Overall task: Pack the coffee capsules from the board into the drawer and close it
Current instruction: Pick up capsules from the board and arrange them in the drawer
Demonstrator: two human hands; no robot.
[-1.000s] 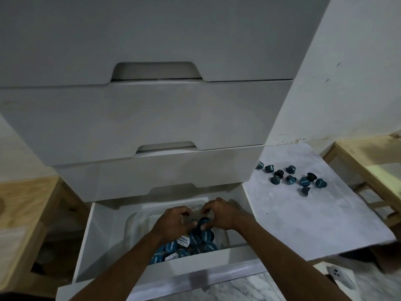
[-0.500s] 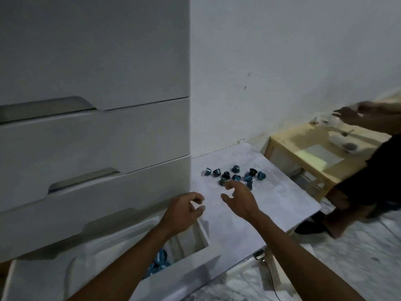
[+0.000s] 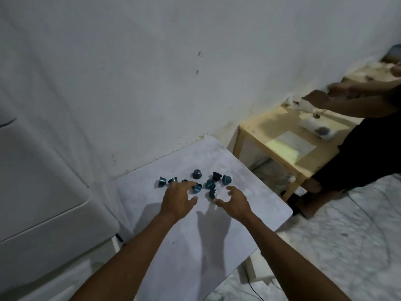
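Observation:
Several small blue coffee capsules [image 3: 210,184] lie scattered on the far part of a pale marbled board [image 3: 195,231]. My left hand [image 3: 178,197] hovers over the left side of the cluster, fingers spread, its fingertips at the capsules. My right hand [image 3: 235,200] is open and curled just right of a capsule [image 3: 213,193] at the near edge of the cluster. Neither hand holds anything. The white drawer unit [image 3: 39,192] stands at the left; the open drawer is out of view.
A white wall rises behind the board. A light wooden table [image 3: 288,146] stands to the right, where another person in dark clothes [image 3: 355,153] handles white items. The marble floor [image 3: 336,246] lies beyond the board's right edge, with a black cable [image 3: 251,281] near the board's leg.
Both hands left the drawer and moved right onto the board, reaching the capsule cluster. My view swung right, so the open drawer dropped out of sight.

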